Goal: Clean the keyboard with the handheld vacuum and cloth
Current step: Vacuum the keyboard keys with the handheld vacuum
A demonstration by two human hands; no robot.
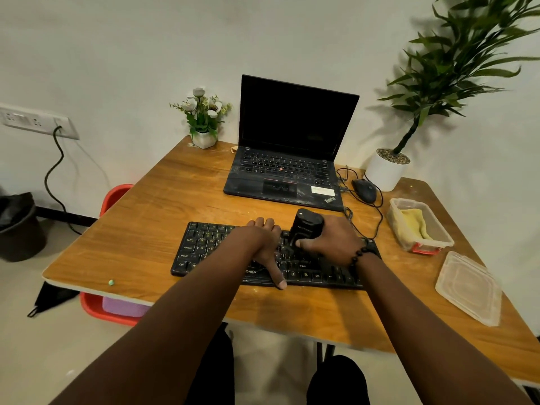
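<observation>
A black keyboard (204,249) lies on the wooden table (175,194) in front of me. My left hand (264,244) rests flat across its middle, fingers straight over the far edge and thumb at the near edge. My right hand (333,238) grips a small black handheld vacuum (306,225), held upright with its lower end on the keys right of centre. A yellow cloth (415,223) lies inside an open clear plastic box (438,226) at the right of the table.
A black laptop (292,159) stands open behind the keyboard, with a wired mouse (365,190) and a white plant pot (385,171) to its right. The box's lid (467,287) lies near the right edge. A small flower pot (203,138) stands at the back left.
</observation>
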